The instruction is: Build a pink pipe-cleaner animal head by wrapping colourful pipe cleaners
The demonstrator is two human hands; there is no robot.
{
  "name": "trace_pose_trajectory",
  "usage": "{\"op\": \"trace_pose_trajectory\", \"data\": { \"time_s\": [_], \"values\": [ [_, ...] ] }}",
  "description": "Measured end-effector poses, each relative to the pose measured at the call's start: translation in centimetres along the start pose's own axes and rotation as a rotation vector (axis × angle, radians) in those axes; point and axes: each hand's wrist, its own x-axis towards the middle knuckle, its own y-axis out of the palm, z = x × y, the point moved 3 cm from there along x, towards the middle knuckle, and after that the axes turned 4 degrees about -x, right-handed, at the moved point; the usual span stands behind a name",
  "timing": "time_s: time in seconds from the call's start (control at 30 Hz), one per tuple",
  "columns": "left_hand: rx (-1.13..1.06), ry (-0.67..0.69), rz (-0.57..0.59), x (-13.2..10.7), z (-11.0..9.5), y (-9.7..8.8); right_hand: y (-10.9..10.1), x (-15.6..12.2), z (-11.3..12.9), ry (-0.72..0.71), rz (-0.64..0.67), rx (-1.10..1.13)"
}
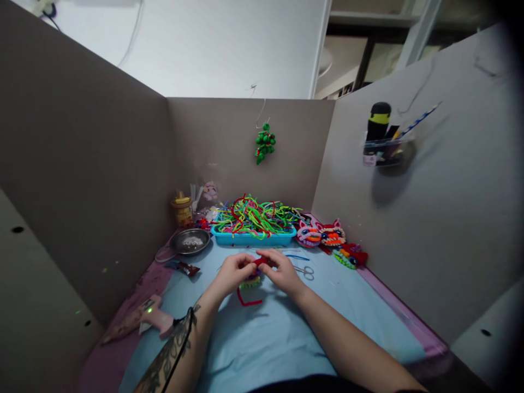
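Above the blue cloth, my left hand (235, 271) and my right hand (284, 273) meet with fingers closed around a small pipe-cleaner craft piece (250, 282). Red fuzz shows between my fingertips, and a yellow-green edge sticks out underneath. Most of the piece is covered by my fingers. A bent red pipe cleaner (249, 303) extends below it; whether it is attached I cannot tell. Just right of my right hand lie scissors (306, 272) and a blue pipe cleaner (298, 257).
Behind my hands stands a blue tray (254, 239) heaped with colourful pipe cleaners (257, 215). Fuzzy animal-face pieces (332, 234) lie at right. A metal bowl (190, 242) and a pink glue gun (158, 316) with a lit green light are at left. Grey panels (245, 136) enclose the table.
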Motion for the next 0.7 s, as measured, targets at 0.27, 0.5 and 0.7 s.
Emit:
{"op": "trace_pose_trajectory", "data": {
  "time_s": [0.27, 0.5, 0.7],
  "values": [
    [0.261, 0.108, -0.063, 0.1, 0.5, -0.2, 0.1, 0.3, -0.4, 0.252, -0.021, 0.224],
    [0.662, 0.410, -0.130, -0.6, -0.6, 0.1, 0.5, 0.1, -0.6, 0.343, -0.020, 0.358],
    [0.811, 0.527, -0.179, -1.0, -0.7, 0.3, 1.3, 0.0, -0.6, 0.482, -0.033, 0.577]
  ]
}}
